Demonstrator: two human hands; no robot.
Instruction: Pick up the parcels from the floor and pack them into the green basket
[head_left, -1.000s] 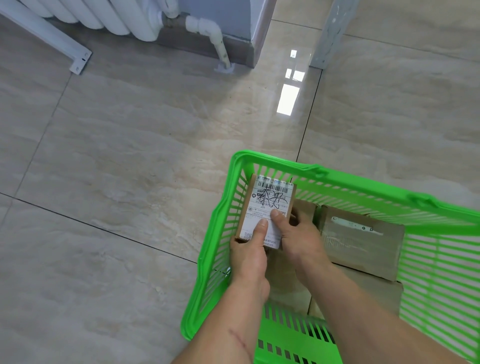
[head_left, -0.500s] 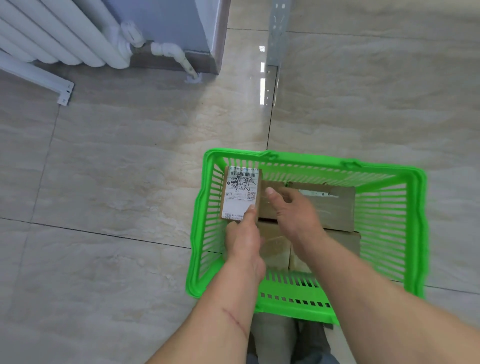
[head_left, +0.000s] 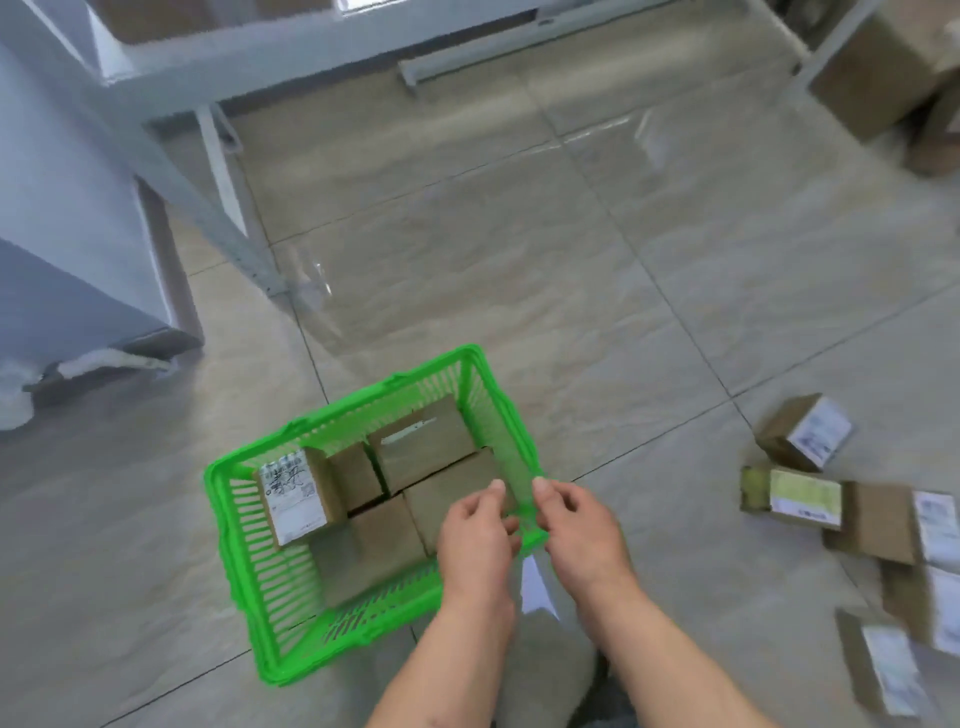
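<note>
The green basket (head_left: 337, 410) stands on the tiled floor at lower centre. Inside it, a brown parcel with a white label (head_left: 296, 493) stands upright against the left wall. Plain brown parcels (head_left: 426, 447) lie beside it and fill the bottom. My left hand (head_left: 478, 530) and my right hand (head_left: 576, 525) hover close together over the basket's near right corner, fingers loosely curled and holding nothing. Several labelled parcels (head_left: 805, 436) lie scattered on the floor to the right, one with a green label (head_left: 795, 496).
A grey metal shelf frame (head_left: 208, 197) slants across the upper left, next to a blue-grey wall corner (head_left: 67, 208). Large cardboard boxes (head_left: 883, 73) sit at the top right. Bare tiles separate the basket from the scattered parcels.
Both hands have let go of the labelled parcel, which now stands in the basket, and have pulled back to the right. My view has swung right, revealing the parcels on the floor.
</note>
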